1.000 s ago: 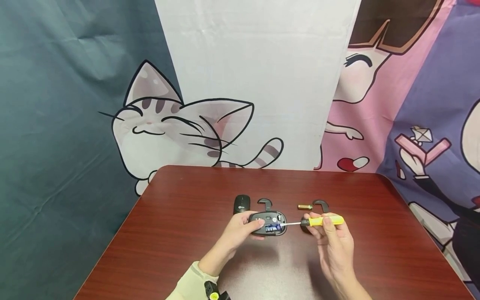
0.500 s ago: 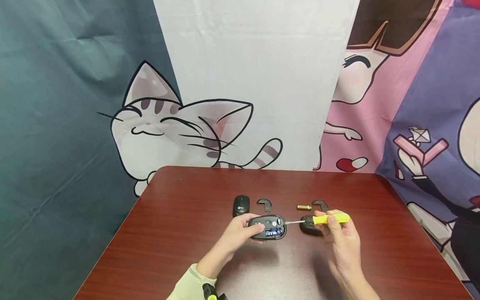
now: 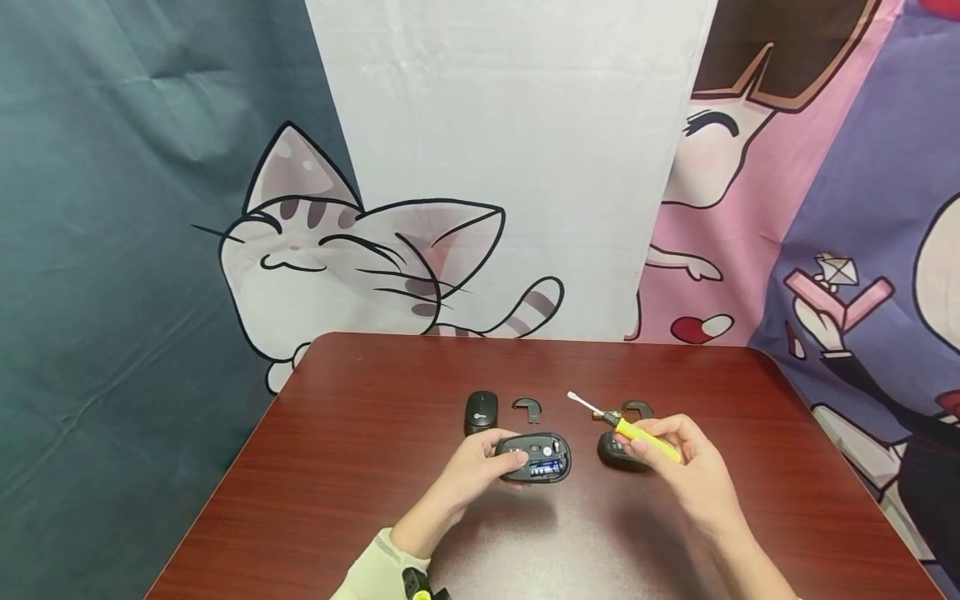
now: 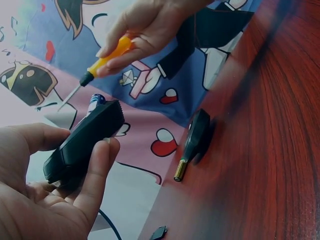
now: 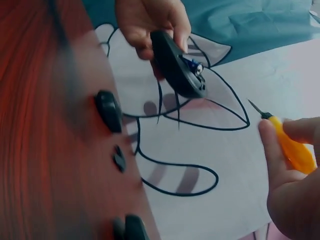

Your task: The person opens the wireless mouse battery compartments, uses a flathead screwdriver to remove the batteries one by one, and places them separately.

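Observation:
My left hand (image 3: 476, 467) holds a black computer mouse (image 3: 525, 475) above the table, its underside turned up and its battery compartment uncovered. A blue battery (image 3: 551, 468) lies in that compartment; the left wrist view shows one end of the battery (image 4: 96, 101) sticking up past the mouse body. To the right, my right hand (image 3: 697, 471) grips the yellow handle of a screwdriver (image 3: 651, 443). The screwdriver's metal shaft points up and left, apart from the mouse. In the right wrist view thumb and fingers pinch the screwdriver handle (image 5: 295, 150).
On the reddish-brown table (image 3: 390, 367) a second black mouse (image 3: 481, 412) stands behind my left hand, with a hook-shaped black cover (image 3: 532, 409) beside it. Another black mouse (image 3: 618, 454), a gold battery (image 4: 179, 171) and a similar cover (image 3: 639, 408) lie near my right hand.
The screwdriver tip has left the battery compartment and swung upward, away from the mouse. My right hand has turned with it. My left hand has kept hold of the mouse and lowered it slightly.

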`<state>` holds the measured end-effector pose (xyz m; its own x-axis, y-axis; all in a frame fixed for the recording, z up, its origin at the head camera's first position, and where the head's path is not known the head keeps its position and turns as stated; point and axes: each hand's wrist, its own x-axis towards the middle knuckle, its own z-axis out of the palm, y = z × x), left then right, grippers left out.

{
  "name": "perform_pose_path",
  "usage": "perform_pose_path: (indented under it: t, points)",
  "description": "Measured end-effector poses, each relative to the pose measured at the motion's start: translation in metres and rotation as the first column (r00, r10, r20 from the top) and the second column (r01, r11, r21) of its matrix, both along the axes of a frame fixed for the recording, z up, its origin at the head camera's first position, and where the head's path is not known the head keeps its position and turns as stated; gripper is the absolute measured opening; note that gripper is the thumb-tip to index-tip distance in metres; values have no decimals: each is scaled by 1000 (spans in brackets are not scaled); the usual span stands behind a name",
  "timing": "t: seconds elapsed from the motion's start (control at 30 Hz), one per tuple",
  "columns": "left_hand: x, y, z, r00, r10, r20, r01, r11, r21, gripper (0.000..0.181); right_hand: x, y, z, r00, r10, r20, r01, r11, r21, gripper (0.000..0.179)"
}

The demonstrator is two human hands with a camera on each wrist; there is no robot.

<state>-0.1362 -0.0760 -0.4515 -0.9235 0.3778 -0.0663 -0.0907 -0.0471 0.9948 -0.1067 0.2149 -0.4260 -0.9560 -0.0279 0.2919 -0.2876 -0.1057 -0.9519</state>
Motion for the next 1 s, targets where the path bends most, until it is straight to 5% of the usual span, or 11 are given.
perform_pose_path:
  t: [0.1, 0.2, 0.4, 0.47, 1.0]
  points:
    - [0, 0, 0, 1000, 0, -2, 0, 1000, -5, 39, 3, 2, 2, 1000, -12, 18, 7, 970, 243, 25]
    - [0, -1, 0, 1000, -1, -1, 1, 1000, -8, 39, 5, 3, 1, 998, -40, -39, 53, 896, 440, 30]
    - [0, -2, -1, 1000, -6, -3, 6, 1000, -8, 39, 3, 10, -4, 948, -145, -284, 305, 670, 676, 21]
    - [0, -2, -1, 1000, -3, -4, 3, 1000, -7, 39, 2, 15, -5, 935, -171, -311, 347, 623, 701, 16]
    - [0, -5, -3, 1000, -3, 2, 3, 1000, -22, 41, -6, 59, -10, 935, -314, -164, 300, 455, 838, 21]
